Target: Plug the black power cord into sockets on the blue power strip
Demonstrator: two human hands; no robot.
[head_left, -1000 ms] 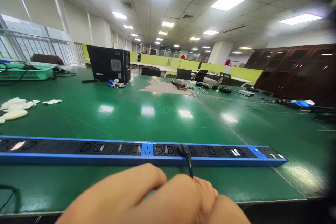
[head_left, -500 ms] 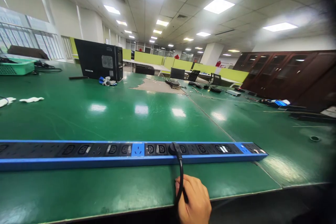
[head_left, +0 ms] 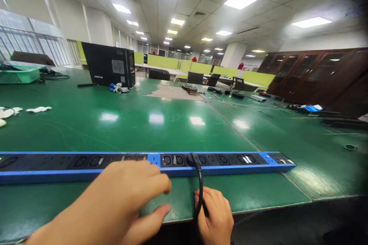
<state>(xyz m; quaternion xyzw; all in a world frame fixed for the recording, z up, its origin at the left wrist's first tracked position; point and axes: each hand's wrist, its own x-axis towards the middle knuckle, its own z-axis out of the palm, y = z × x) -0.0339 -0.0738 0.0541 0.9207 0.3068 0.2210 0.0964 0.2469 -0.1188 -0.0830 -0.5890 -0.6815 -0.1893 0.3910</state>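
A long blue power strip (head_left: pixel 230 170) with black sockets lies across the near part of the green table. A black plug (head_left: pixel 192 159) sits in one of its sockets, and its power cord (head_left: pixel 200 185) curves down toward the table's front edge. My right hand (head_left: pixel 217 212) is closed around the cord at that edge; the cord's lower part is hidden by the fingers. To the left of the plug, my left hand (head_left: pixel 135 187) reaches over the strip's front side, thumb and forefinger apart, holding nothing. It covers part of the strip.
At the back left of the green table (head_left: pixel 129 132) stands a black computer case (head_left: pixel 106 65), with white-and-blue gloves (head_left: pixel 119 88) beside it. A green basket (head_left: pixel 21 74) is at the far left. Loose parts lie toward the back right, near a cable hole (head_left: pixel 350 147).
My left hand has come into view from the lower left, over the power strip. My right hand keeps its grip on the cord, and the plug stays in its socket.
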